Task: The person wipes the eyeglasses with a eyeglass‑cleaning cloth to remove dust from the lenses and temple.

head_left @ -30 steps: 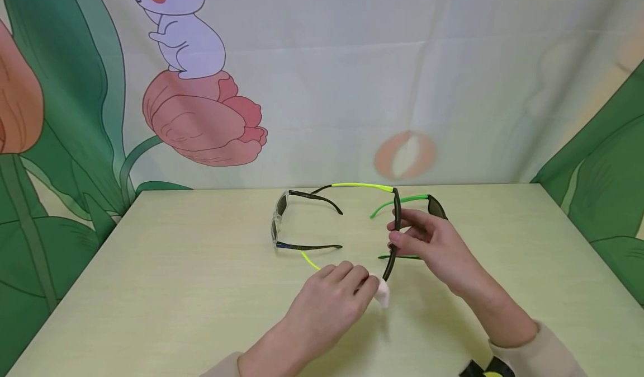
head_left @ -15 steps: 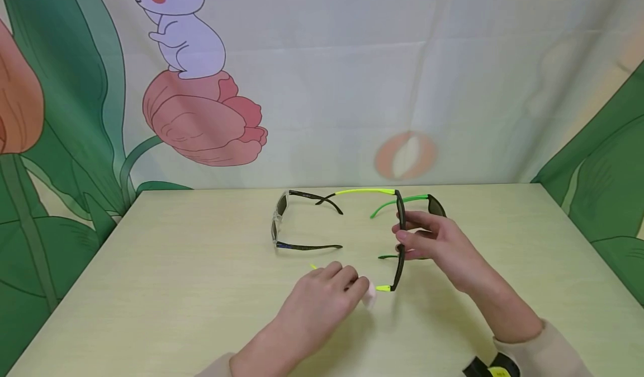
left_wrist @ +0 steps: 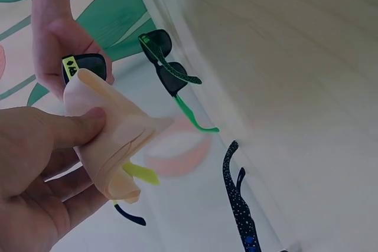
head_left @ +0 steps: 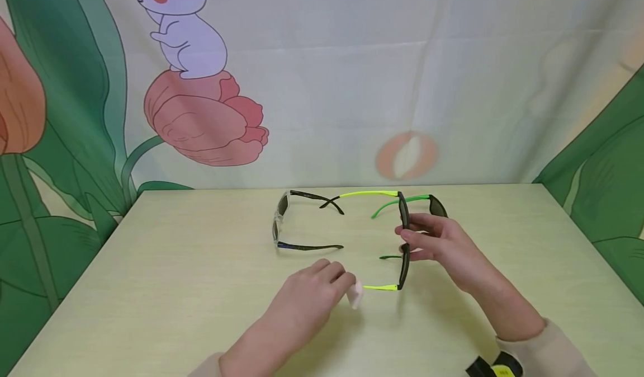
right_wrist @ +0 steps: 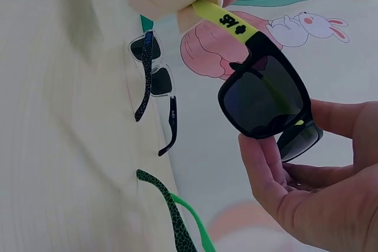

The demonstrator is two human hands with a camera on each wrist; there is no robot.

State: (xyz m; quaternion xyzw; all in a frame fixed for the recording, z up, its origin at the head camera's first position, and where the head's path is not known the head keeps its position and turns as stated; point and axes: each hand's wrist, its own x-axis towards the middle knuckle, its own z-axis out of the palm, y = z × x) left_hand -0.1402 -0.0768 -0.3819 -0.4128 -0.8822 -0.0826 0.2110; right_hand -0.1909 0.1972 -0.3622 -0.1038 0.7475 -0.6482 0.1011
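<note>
Drawing cloth along near arm of yellow glasses: L hand pulls, R hand steadies

Head: 1 s ago cloth was up at the hinge; now L hand's moved off twd the arm's tip, so a yellow stretch shows btwn cloth & frame. Prob. means this pass on that arm is well along; can't judge the lenses. L hand's fingers are together, clamped on cloth. R hand pinches frame nr its middle; glasses have shifted a bit to R hand's side. Beyond L hand: clear glasses, arms pointing R hand's way. Far arm crosses over one of their tips in this view; can't tell if touching. Beyond R hand: green glasses, partly hidden by it. Table under both hands, backdrop past them. L hand itself blocks near arm's tip.

L wrist: thumb on the folded cloth, fingers behind. Yellow bit & dark tip poke out past it; can't tell which arm each belongs to. Cloth also hides part of frame by R hand.

R wrist: thumb & fingers grip frame, one lens in plain view past the fingertips. Lettered yellow arm runs into cloth in L hand. Clear & green glasses sit apart from R hand's grip; main snag, I'd guess, is far arm catching clear glasses.
</note>
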